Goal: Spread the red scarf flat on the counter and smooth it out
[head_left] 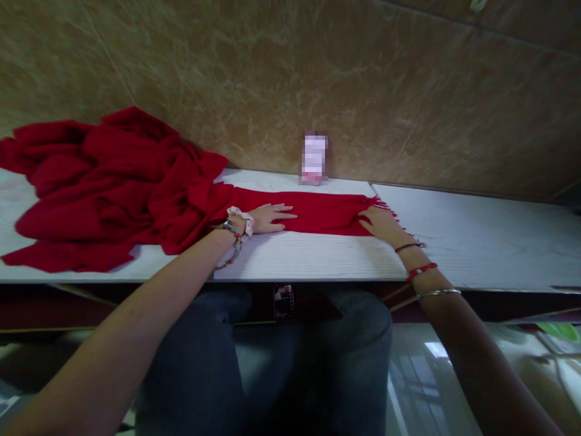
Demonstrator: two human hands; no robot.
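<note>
A long red scarf (318,212) lies across a white tabletop. Its right stretch is laid out flat in a narrow strip ending in fringe, while the left part is bunched in a loose, crumpled heap. My left hand (269,218) rests palm down on the strip beside the heap, its fingers stretched out and spread. At the fringed end, my right hand (382,225) lies on the cloth with thumb and forefinger slightly apart. Its other fingers are partly hidden, and some fringe strands show beyond it.
A pixelated upright item (314,158) stands at the table's back edge against a brown marbled wall (272,79). The white tabletop (490,242) extends to the right. Below its front edge, a small dark screen or picture (284,301) shows between my knees.
</note>
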